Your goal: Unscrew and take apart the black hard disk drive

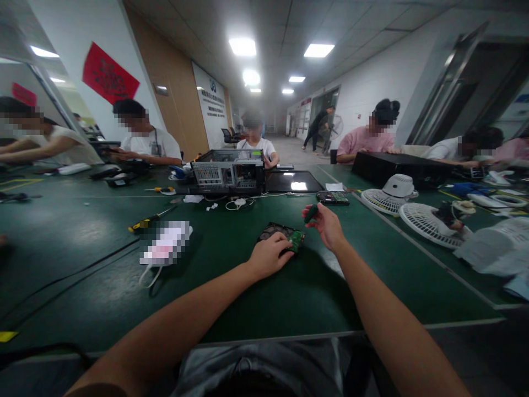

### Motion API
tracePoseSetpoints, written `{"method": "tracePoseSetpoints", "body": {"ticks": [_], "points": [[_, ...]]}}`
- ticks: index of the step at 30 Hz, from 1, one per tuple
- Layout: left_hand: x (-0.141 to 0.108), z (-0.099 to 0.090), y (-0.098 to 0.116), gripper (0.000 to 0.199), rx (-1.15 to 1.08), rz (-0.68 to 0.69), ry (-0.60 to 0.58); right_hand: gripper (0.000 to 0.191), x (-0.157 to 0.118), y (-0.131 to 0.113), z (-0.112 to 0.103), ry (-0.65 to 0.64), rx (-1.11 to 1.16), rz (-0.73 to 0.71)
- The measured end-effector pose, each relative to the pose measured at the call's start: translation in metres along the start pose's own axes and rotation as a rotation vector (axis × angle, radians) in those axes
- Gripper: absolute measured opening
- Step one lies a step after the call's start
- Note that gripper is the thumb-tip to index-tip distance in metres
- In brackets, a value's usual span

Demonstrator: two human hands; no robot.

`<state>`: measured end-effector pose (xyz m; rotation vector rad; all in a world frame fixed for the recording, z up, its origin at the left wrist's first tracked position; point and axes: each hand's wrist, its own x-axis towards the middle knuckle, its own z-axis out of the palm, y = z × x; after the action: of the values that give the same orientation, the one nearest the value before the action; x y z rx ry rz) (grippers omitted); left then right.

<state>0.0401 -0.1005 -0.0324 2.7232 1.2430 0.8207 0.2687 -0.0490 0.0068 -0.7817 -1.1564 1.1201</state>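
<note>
A flat, dark drive (pixel 270 230) with a rough green circuit board (pixel 296 240) lies on the smooth green tabletop (pixel 264 309), under the left hand (pixel 270 256); a red wall poster (pixel 111 74) bears dark characters; the left fingers, slightly apart, rest on the drive; the right hand (pixel 326 229) has its fingers clamped on what seems a dark-handled screwdriver (pixel 311 213).
</note>
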Motion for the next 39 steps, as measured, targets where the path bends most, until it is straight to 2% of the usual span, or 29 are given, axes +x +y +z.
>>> {"method": "tracePoseSetpoints", "body": {"ticks": [12, 25, 34, 39], "points": [[0.0000, 0.0007, -0.0013, 0.027, -0.002, 0.001, 0.004, 0.045, 0.0016, 0.0008, -0.0012, 0.028, -0.104, -0.030], [0.0001, -0.0009, 0.0009, 0.026, -0.009, -0.004, -0.002, 0.032, -0.0034, -0.0034, 0.0042, 0.001, -0.058, -0.043], [0.0005, -0.0039, 0.0031, 0.026, -0.015, -0.002, -0.003, 0.047, 0.0019, 0.0035, 0.0002, 0.020, 0.016, -0.002], [0.0005, -0.0025, 0.0017, 0.027, -0.018, 0.005, 0.005, 0.046, 0.0014, 0.0024, -0.0003, 0.027, -0.037, -0.007]]}}
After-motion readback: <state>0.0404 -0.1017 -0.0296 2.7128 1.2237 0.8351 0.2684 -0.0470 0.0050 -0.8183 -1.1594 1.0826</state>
